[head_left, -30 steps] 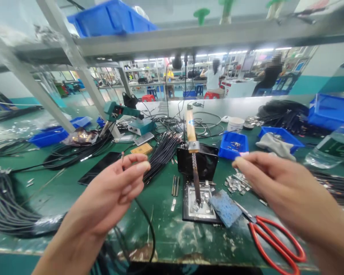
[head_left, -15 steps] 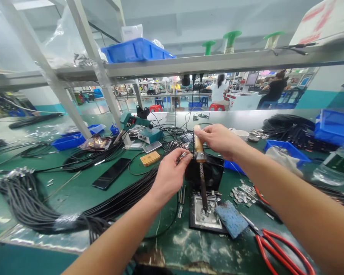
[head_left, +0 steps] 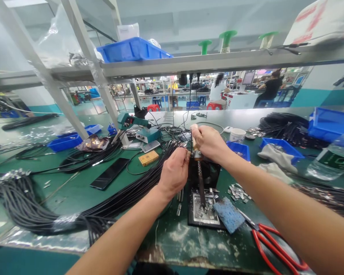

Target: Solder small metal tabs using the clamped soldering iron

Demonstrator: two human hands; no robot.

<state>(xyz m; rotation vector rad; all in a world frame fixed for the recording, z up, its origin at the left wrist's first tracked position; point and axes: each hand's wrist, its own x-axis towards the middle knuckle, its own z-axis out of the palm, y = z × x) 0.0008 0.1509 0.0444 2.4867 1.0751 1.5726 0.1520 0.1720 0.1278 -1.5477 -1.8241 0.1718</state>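
My right hand (head_left: 208, 142) is closed round the pale wooden handle of a soldering iron (head_left: 200, 179). The iron leans in front of a black stand, its dark tip pointing down over a metal tray (head_left: 195, 219) holding small metal bits. Just beside the handle, my left hand (head_left: 174, 170) is closed with the fingers pinched on a small metal cable connector, now mostly hidden by the fingers. A blue sponge (head_left: 229, 214) lies against the tray's right edge. Behind the left hand runs a thick bundle of black cables (head_left: 126, 194) with metal ends.
Red-handled scissors (head_left: 275, 244) lie at front right, near loose metal pieces (head_left: 237, 192). A phone (head_left: 110, 173) and a yellow box (head_left: 148, 158) are on the left. Blue bins (head_left: 281, 147) and a water bottle (head_left: 332, 160) stand right. A shelf beam (head_left: 218, 61) crosses above. People sit beyond.
My left hand has turned so its back faces me, hiding the connector. My right hand has gone from fingertips at the handle's top to a fuller grip. The view has shifted slightly.
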